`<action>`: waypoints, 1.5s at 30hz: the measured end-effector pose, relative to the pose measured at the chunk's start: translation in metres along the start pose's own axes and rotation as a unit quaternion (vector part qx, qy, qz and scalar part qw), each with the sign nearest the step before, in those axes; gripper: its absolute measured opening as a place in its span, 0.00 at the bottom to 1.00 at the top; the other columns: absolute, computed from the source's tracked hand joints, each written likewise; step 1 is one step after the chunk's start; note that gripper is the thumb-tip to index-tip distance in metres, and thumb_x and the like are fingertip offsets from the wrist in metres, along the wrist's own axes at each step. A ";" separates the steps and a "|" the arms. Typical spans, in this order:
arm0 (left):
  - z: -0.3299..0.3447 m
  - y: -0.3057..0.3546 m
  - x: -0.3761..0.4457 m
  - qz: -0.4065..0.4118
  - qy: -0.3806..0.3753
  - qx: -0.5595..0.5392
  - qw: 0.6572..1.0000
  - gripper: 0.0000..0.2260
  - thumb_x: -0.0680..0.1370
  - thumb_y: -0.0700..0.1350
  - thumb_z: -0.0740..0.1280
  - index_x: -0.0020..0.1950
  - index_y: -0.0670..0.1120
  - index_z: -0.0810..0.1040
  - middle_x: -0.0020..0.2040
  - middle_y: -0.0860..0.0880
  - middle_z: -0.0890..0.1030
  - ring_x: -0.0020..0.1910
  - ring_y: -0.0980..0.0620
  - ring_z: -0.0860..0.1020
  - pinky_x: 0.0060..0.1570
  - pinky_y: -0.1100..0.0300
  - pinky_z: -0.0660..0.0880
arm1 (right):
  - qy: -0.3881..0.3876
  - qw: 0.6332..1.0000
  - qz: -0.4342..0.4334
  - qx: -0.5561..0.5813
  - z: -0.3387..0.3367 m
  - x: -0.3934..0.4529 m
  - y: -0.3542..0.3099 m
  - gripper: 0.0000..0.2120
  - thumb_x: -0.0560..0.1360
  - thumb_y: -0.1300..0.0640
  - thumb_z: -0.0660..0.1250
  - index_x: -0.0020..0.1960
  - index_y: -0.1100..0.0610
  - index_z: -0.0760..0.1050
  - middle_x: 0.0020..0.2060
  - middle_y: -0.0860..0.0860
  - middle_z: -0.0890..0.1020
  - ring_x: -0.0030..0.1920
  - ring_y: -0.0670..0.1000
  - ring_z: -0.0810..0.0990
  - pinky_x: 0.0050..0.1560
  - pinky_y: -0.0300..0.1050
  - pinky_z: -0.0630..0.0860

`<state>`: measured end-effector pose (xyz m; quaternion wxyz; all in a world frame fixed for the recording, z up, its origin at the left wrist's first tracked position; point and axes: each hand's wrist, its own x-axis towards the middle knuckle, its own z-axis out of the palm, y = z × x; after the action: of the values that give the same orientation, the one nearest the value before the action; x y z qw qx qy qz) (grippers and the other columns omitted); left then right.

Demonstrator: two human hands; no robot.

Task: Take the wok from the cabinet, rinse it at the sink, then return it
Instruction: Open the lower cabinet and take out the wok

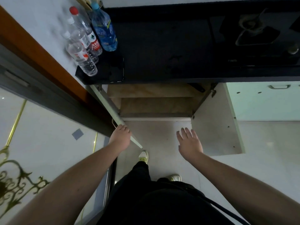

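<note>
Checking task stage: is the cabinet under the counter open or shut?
Open. Both cabinet doors are swung out, bare shelves visible; left hand grips the left door's edge.

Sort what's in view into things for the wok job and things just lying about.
For the job: open cabinet; left door, held by the left hand; right door; open right hand. No wok visible.

Lying about: water bottles; stove burner; drawer handle.
</note>
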<state>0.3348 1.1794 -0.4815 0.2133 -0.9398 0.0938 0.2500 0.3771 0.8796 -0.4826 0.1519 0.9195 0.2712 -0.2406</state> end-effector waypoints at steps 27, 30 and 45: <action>0.131 -0.099 -0.113 0.049 0.046 -0.028 0.997 0.22 0.82 0.43 0.53 0.73 0.34 0.62 0.76 0.35 0.60 0.76 0.38 0.54 0.75 0.45 0.50 | 0.024 0.973 -0.229 0.032 -0.110 0.087 -0.275 0.32 0.80 0.63 0.53 0.80 0.58 0.43 0.80 0.55 0.48 0.80 0.55 0.46 0.78 0.52 0.43; 0.131 -0.105 -0.116 0.035 0.031 -0.030 0.998 0.21 0.82 0.43 0.53 0.72 0.33 0.64 0.75 0.35 0.62 0.76 0.38 0.56 0.75 0.44 0.52 | 0.018 0.971 -0.236 0.026 -0.114 0.089 -0.278 0.33 0.79 0.63 0.55 0.80 0.58 0.42 0.80 0.55 0.48 0.80 0.55 0.46 0.79 0.52 0.44; 0.085 -0.104 -0.063 -0.056 0.007 -0.109 0.992 0.21 0.80 0.47 0.55 0.70 0.40 0.65 0.63 0.39 0.74 0.60 0.40 0.72 0.59 0.47 0.67 | 0.041 0.990 -0.103 0.092 -0.110 0.074 -0.224 0.29 0.82 0.54 0.50 0.80 0.56 0.44 0.80 0.54 0.49 0.80 0.55 0.47 0.78 0.53 0.45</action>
<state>0.2735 1.3150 -0.4791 0.1221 -0.9629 0.0147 0.2400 0.3437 1.1369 -0.4626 0.0296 0.9058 0.3470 -0.2415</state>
